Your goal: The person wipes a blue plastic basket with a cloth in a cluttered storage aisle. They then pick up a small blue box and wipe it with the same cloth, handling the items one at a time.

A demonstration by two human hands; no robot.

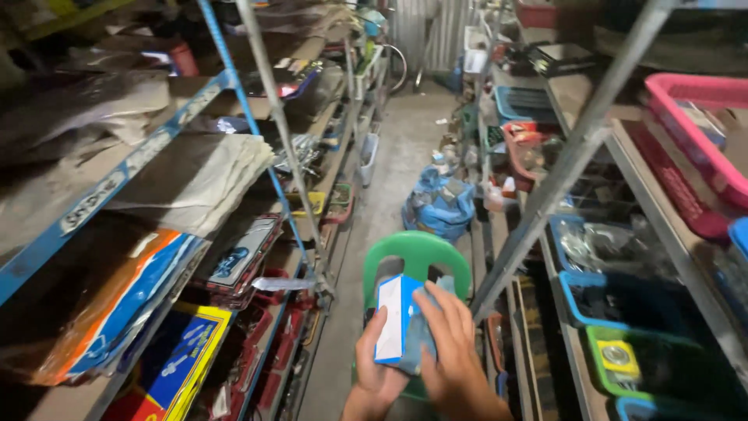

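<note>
A small blue and white cardboard box is held upright low in the middle of the view. My left hand grips it from below and behind, thumb on its white face. My right hand lies over its right side, fingers spread across a crumpled clear plastic wrap around the box. Just behind the box stands a green plastic chair in the narrow aisle.
Metal shelving lines both sides of a concrete aisle. The left shelves carry flat packaged goods and folded cloth. The right shelves hold pink, blue and green plastic bins of parts. A blue bag sits on the floor farther down.
</note>
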